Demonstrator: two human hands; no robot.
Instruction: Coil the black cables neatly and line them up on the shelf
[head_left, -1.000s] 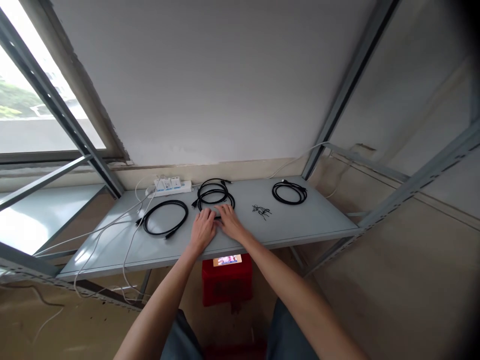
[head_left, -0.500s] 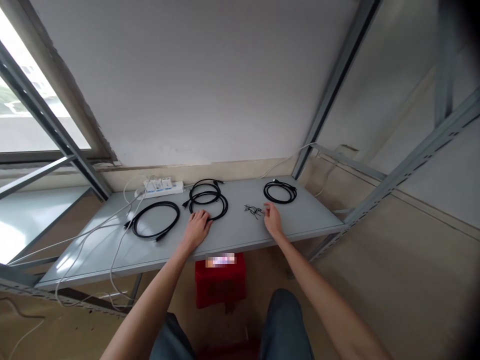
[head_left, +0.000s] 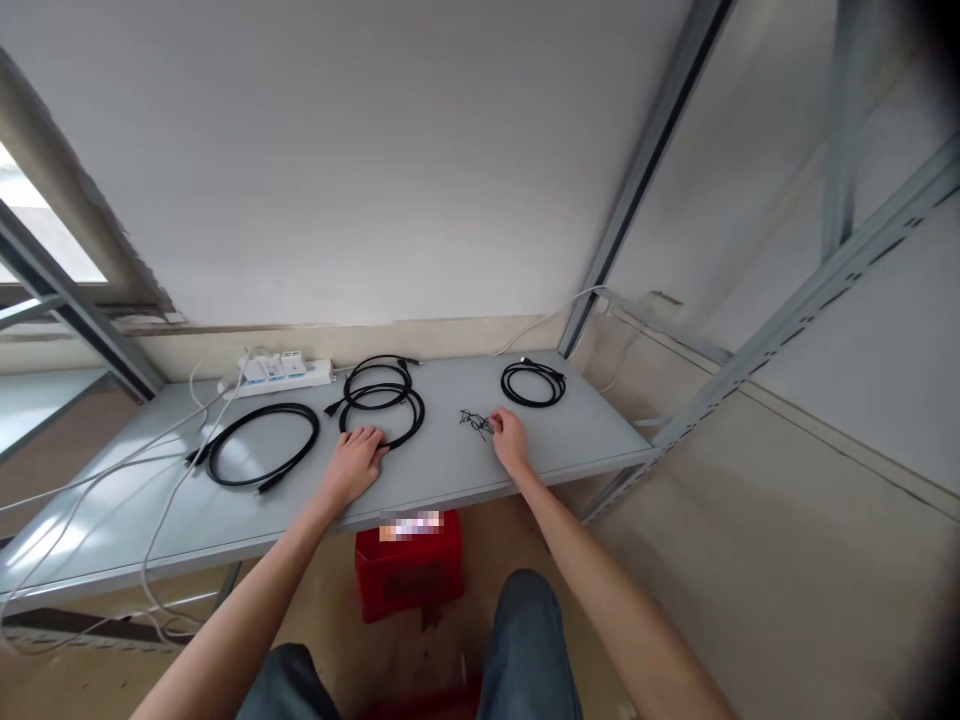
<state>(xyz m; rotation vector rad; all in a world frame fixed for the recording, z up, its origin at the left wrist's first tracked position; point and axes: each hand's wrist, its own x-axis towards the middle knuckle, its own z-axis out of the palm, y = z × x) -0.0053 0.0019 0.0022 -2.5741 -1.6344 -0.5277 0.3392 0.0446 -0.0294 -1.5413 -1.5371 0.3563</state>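
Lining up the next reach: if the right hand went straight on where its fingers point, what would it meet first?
The small tangle of black ties, lying just at the fingertips of the right hand; whether they touch it is unclear.

Bare left hand (head_left: 352, 468), right hand (head_left: 513, 442); grey trousers (head_left: 525, 645)

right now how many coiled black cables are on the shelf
3: a large coil left, a middle coil by the left hand, a small coil back right. None seems hidden.
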